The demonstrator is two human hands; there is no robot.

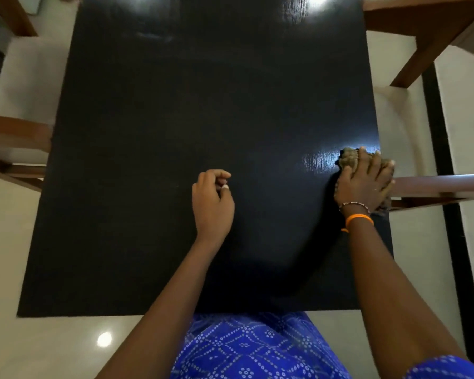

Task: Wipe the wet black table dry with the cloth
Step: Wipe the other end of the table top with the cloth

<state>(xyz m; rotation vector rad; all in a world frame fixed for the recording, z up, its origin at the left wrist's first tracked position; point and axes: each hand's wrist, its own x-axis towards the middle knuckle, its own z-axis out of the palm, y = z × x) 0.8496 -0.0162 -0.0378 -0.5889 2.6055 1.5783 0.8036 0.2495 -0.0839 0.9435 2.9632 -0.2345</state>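
Wiping is the step in hand, at the right edge of the black table [175, 119], which serves as the landmark for everything here. The right hand [365, 181] lies flat with its fingers spread and straight, pressing a crumpled brownish cloth [349, 158] against the tabletop right at that edge, roughly midway along it; part of the cloth pokes out beyond the fingertips and a little more shows under the wrist. Just inboard of the cloth a glossy streaked patch [316, 162] catches the light, and it reads as remaining wetness or a fresh wipe mark, though which cannot be told. The left hand [212, 203] rests near the middle of the table, fingers loosely curled and thumb tucked toward them, gripping nothing. To do this well, the person would likely keep the palm flat and the pressure even, draw the cloth in overlapping passes from the right edge inward across that shiny patch, and refold it to a drier face if it starts leaving streaks. Bright reflections [316, 2] at the far edge of the table may mark more moisture or only lamp glare. No container of any kind is visible on or beside the table. Wooden chairs [435, 186] stand around the table's sides.
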